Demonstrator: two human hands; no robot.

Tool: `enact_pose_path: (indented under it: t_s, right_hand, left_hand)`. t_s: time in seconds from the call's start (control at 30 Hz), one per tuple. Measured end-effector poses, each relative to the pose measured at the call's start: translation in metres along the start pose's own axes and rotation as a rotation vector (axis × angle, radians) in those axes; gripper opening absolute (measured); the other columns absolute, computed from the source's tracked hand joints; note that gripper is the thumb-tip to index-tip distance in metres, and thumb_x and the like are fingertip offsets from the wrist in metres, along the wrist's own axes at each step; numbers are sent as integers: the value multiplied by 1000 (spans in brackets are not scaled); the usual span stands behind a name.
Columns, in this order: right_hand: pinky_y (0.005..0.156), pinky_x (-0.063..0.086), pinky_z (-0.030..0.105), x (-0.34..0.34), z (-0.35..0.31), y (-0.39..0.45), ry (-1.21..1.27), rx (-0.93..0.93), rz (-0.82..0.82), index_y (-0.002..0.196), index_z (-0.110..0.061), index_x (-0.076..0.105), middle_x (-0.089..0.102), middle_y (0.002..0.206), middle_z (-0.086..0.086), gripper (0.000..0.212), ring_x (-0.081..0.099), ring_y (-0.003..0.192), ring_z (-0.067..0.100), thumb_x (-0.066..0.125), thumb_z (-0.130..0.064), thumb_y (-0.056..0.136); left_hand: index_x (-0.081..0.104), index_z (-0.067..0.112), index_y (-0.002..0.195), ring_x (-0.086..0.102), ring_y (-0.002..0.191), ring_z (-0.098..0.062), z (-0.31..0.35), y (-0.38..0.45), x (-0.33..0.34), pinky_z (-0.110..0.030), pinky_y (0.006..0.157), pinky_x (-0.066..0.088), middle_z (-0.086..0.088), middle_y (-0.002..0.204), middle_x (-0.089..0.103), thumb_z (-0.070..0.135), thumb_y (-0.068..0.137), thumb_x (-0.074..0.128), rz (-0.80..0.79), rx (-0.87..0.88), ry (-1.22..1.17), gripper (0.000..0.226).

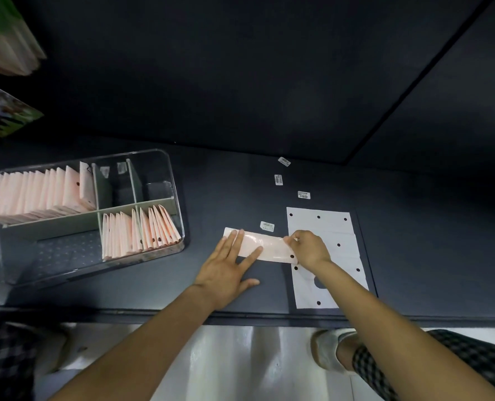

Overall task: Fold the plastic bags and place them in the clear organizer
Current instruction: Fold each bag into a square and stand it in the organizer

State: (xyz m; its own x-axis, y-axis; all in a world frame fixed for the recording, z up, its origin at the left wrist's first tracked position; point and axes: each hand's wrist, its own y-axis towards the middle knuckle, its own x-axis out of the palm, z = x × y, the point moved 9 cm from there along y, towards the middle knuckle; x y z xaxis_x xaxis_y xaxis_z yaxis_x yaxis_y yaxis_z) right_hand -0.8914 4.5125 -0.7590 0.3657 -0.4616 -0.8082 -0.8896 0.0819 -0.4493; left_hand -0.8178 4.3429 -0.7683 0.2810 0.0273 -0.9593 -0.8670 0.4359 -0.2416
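A pale pink plastic bag, folded into a long strip, lies on the dark table in front of me. My left hand lies flat with straight fingers pressing the strip's left end. My right hand pinches the strip's right end with curled fingers. Under and beyond the right hand sits a stack of flat white bags with black dots. The clear organizer stands at the left, with folded pink bags upright in its back left compartment and more folded bags in its front right one.
Several small white barcode labels lie scattered on the table behind the bags. A dark wall rises behind the table. Packaged stacks sit at the top left. The table's front edge runs just below my wrists.
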Motion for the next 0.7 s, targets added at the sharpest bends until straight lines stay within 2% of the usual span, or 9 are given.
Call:
enact_pose_path:
  t_s: [0.1,0.17,0.23,0.27,0.37,0.43,0.5,0.6,0.7]
  right_hand:
    - [67,41,26,-1,-1,-4,26,36,18,96,-10,59,66,97,10,29,55,78,22,45,-36,97]
    - [67,42,29,-15,-7,-16,-110,24,180,100,-12,55,64,100,8,24,54,87,24,49,-35,95]
    - [76,44,35,-31,-31,-41,-248,-182,474,106,-11,56,59,105,9,22,52,98,28,55,-28,92]
    - [84,43,36,-28,-45,-53,-205,-333,519,110,-9,57,59,111,10,23,52,103,29,56,-22,91]
    - [111,20,20,23,-71,-72,19,-574,143,140,-10,38,38,147,4,44,33,136,18,43,-17,97]
    - [112,4,12,52,-73,-77,44,-577,-40,149,-17,18,17,157,-1,52,11,144,7,36,-25,101]
    - [111,1,12,58,-66,-74,54,-533,-51,150,-16,9,10,158,-1,56,5,145,8,33,-28,102]
    - [112,9,17,43,-44,-65,78,-440,7,150,-15,10,14,157,0,56,13,144,11,34,-29,101]
    - [113,21,25,29,-16,-62,37,-383,34,149,-19,14,19,156,-2,55,24,141,14,36,-29,101]
  left_hand:
    - [-15,43,145,-29,140,-33,-2,0,0,-42,117,-14,-22,151,-28,66,92,14,-23,10,34,65]
    - [-16,47,144,-28,140,-34,-1,1,0,-43,117,-13,-23,151,-28,67,92,14,-33,14,42,63]
    - [-16,48,143,-28,140,-35,-1,1,1,-44,117,-12,-24,151,-28,67,92,14,-37,18,50,62]
    - [-15,48,143,-28,140,-35,0,2,1,-44,117,-12,-24,150,-28,67,92,14,-36,21,56,62]
    - [2,41,149,-29,140,-34,-1,3,0,-42,117,-15,-23,150,-28,66,93,18,-43,15,43,63]
    - [18,33,149,-33,137,-30,-2,3,1,-40,116,-17,-22,151,-27,64,93,19,-58,0,17,64]
    - [10,36,150,-36,133,-28,-2,3,2,-40,116,-17,-22,151,-27,65,93,18,-65,-2,16,65]
    - [-18,47,141,-30,139,-34,-2,3,2,-43,117,-14,-24,151,-28,67,92,16,-59,11,44,63]
    - [-22,49,138,-27,140,-35,-1,3,-1,-44,117,-13,-25,151,-27,68,91,14,-47,15,48,62]
